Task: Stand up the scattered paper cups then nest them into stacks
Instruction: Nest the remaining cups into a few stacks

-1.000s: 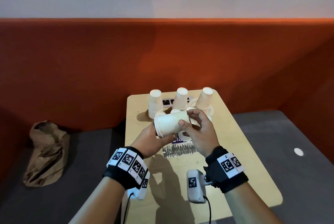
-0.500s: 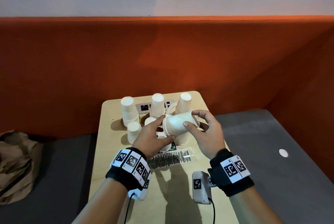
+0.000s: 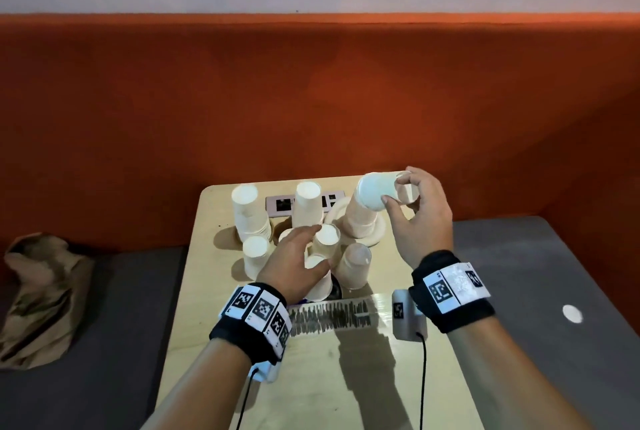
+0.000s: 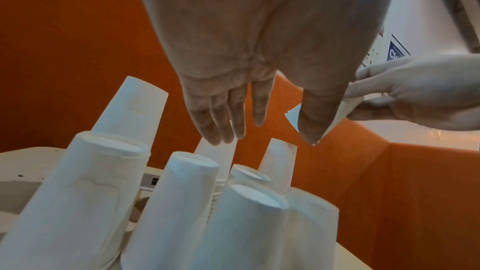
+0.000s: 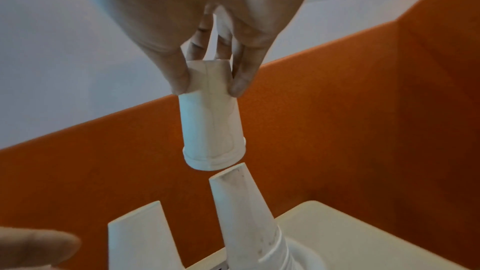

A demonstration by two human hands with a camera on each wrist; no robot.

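- Since the earlier frame, my right hand (image 3: 420, 218) is carrying the paper cup (image 3: 379, 191) away from the middle of the counter (image 3: 398, 377), where both hands were holding it on its side, and is bringing it up to the far right stack (image 3: 360, 221).
- My left hand (image 3: 298, 265) is no longer on that cup; it is reaching low over the cluster of loose cups, fingers straight and relaxed, holding nothing.
- In the right wrist view, my right hand is pinching the cup (image 5: 211, 122) near its base between thumb and fingers, mouth pointing down, just above the top of the stack (image 5: 244, 212) and not yet over it.
- I am judging the current step as nesting: the cup is slightly off the stack's axis, so it needs centring before it is lowered.
- The stack is standing inverted on a paper plate (image 3: 375, 233) and is leaning a little, so a hard push could tip it.
- Near my left hand, several single inverted cups, such as the near cup (image 3: 256, 254) and the middle cup (image 3: 327, 239), are standing close together, some touching; I reckon the left hand is lining up the next pick.
- Two more stacks, the left stack (image 3: 249, 213) and the centre stack (image 3: 306, 204), are standing at the back.
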